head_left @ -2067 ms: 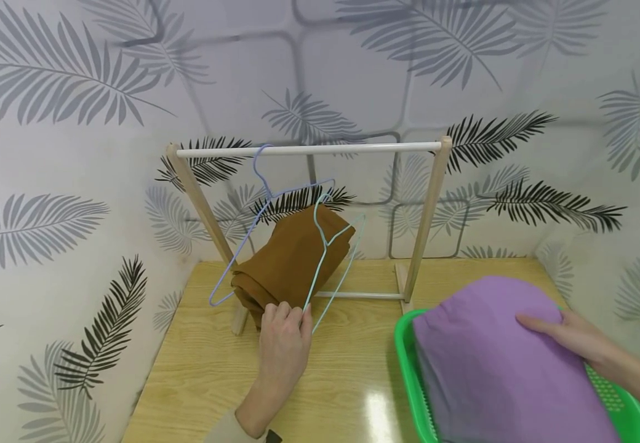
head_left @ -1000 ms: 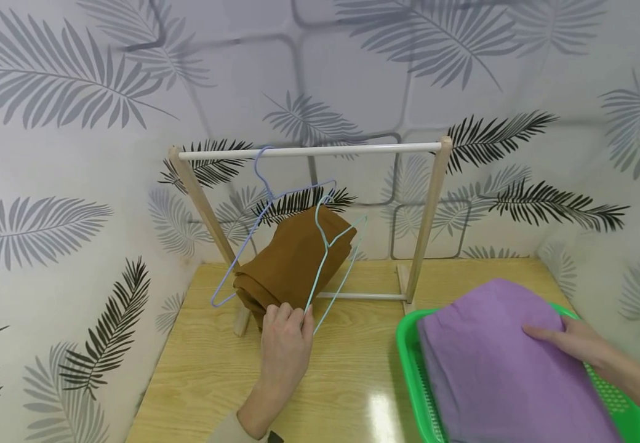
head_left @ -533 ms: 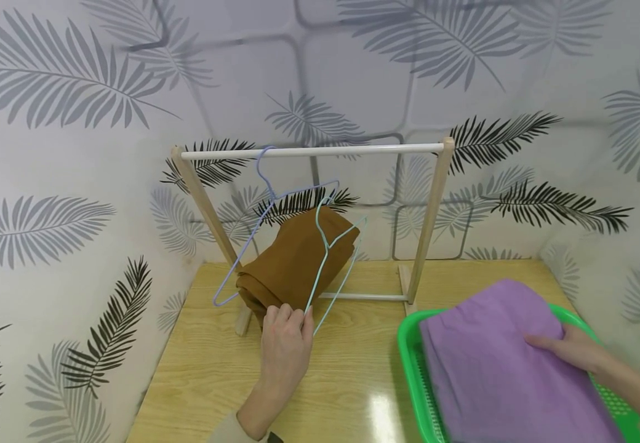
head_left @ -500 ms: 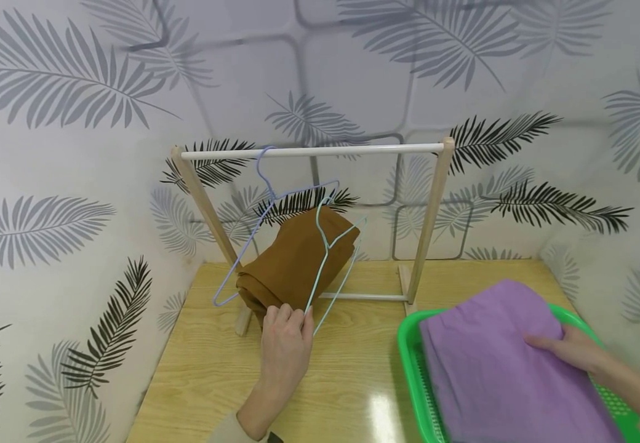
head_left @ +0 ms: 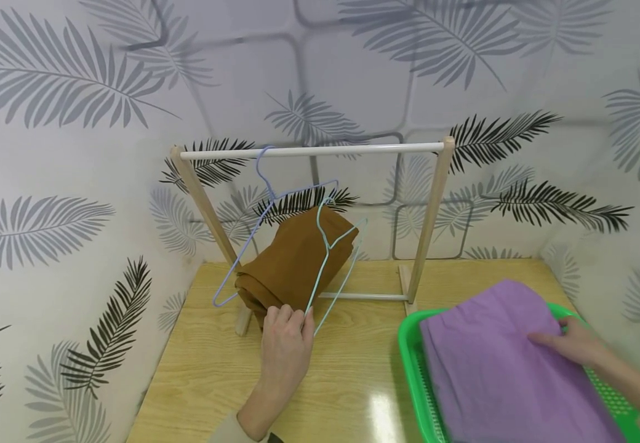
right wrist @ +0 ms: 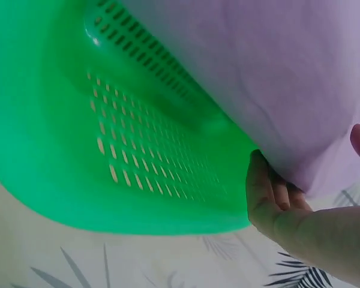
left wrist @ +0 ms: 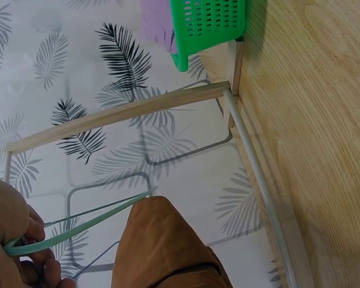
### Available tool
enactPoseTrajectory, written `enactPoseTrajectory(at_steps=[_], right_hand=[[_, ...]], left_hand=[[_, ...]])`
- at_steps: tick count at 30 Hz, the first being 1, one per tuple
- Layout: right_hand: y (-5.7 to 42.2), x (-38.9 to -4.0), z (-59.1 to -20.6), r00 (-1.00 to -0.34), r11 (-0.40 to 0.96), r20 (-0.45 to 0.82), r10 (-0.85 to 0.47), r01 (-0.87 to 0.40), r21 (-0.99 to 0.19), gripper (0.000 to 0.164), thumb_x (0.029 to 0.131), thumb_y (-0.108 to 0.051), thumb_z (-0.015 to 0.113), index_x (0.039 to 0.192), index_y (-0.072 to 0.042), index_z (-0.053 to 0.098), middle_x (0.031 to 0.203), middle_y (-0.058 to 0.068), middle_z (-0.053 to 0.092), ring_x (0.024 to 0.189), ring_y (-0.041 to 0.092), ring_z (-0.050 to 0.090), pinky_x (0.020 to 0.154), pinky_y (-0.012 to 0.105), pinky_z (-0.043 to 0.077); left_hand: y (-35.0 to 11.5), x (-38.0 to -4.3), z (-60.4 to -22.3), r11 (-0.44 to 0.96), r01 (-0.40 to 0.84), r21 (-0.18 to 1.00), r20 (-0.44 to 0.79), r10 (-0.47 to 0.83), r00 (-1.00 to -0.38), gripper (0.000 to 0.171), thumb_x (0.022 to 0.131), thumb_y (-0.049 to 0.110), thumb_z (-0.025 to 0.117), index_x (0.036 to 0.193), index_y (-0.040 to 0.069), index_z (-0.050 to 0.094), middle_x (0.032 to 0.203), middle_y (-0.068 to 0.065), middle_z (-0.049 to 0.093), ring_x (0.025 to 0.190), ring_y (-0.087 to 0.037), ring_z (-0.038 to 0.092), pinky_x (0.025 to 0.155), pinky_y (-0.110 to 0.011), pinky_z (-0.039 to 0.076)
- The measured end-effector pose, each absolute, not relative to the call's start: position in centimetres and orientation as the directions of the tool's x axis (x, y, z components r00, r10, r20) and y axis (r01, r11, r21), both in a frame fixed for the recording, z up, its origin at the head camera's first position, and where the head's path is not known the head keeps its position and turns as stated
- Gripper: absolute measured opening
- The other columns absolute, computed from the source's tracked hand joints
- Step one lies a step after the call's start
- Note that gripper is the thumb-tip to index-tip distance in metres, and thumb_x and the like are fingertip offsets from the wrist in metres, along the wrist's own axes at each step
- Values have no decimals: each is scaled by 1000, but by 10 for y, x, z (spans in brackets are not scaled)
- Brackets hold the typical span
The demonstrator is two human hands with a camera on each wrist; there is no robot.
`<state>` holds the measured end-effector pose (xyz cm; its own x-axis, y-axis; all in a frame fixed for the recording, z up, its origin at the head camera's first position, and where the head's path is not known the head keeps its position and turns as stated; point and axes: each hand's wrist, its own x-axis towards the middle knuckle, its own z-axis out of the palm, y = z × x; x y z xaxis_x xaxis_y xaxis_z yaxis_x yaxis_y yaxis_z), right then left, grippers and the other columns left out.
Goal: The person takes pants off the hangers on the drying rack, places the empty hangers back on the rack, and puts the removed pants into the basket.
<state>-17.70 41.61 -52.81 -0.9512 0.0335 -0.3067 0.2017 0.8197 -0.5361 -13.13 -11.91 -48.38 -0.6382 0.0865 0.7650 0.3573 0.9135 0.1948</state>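
My left hand (head_left: pixel 288 351) grips a mint-green hanger (head_left: pixel 322 264) by its lower part, hook upward, in front of a folded brown cloth (head_left: pixel 292 252). That cloth hangs with a lavender-blue hanger (head_left: pixel 269 195), whose hook is over the rack's top rail. In the left wrist view the fingers curl round the mint hanger (left wrist: pixel 78 228) beside the brown cloth (left wrist: pixel 162 246). My right hand (head_left: pixel 577 344) holds the edge of a folded purple cloth (head_left: pixel 508 363), thumb on top. From the right wrist view, its fingers (right wrist: pixel 261 183) reach under the edge of the purple cloth (right wrist: pixel 276 78).
A green perforated basket (head_left: pixel 408 344) lies under the purple cloth at the right of the wooden table (head_left: pixel 348 381). The rack, with wooden posts (head_left: pixel 431 215) and a white top rail (head_left: pixel 353 149), stands at the back against a leaf-patterned wall (head_left: pixel 348 80).
The purple cloth's upper end has sunk slightly toward the basket, and my right hand has shifted a little right and down. My left hand keeps its hold on the mint hanger, nearly still.
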Motion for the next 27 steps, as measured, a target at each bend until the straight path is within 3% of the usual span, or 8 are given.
enactPoseTrajectory(at_steps=[1, 7, 17, 22, 27], right_hand=[[416, -176, -523, -943, 829, -331, 28, 207, -519, 98, 96, -49, 69, 133, 34, 32, 125, 54, 50, 109, 61, 60, 94, 63, 55], [407, -169, -500, -969, 897, -246, -5, 105, -430, 87, 99, -44, 66, 131, 31, 35, 111, 47, 62, 99, 55, 67, 83, 59, 57], [388, -166, -480, -987, 912, -37, -157, -130, -389, 68, 96, -35, 75, 133, 19, 54, 125, 45, 62, 114, 64, 59, 90, 72, 49], [374, -163, -484, -954, 891, 85, -287, -298, -341, 58, 86, -31, 85, 125, 8, 66, 114, 36, 71, 105, 54, 67, 88, 68, 53], [363, -161, -490, -927, 880, 133, -352, -376, -292, 60, 80, -36, 90, 123, 0, 69, 110, 26, 71, 96, 42, 72, 83, 59, 57]], left_hand=[[-119, -131, -484, 912, 359, 198, 765, 85, -638, 43, 86, 4, 81, 57, 8, 51, 58, -3, 47, 65, -17, 38, 61, -26, 34], [-118, -130, -483, 911, 358, 206, 764, 80, -641, 41, 87, 6, 81, 58, 8, 53, 59, -4, 48, 65, -19, 39, 61, -26, 34], [-117, -128, -482, 907, 365, 211, 750, 89, -655, 43, 88, 6, 80, 57, 9, 51, 59, -2, 47, 65, -17, 38, 61, -24, 33], [-118, -128, -482, 910, 366, 195, 741, 107, -663, 46, 89, 7, 81, 56, 11, 50, 58, -1, 45, 65, -17, 36, 62, -24, 32], [-118, -127, -481, 909, 368, 197, 738, 110, -665, 46, 90, 8, 81, 56, 11, 50, 59, -1, 45, 67, -17, 36, 62, -23, 31]])
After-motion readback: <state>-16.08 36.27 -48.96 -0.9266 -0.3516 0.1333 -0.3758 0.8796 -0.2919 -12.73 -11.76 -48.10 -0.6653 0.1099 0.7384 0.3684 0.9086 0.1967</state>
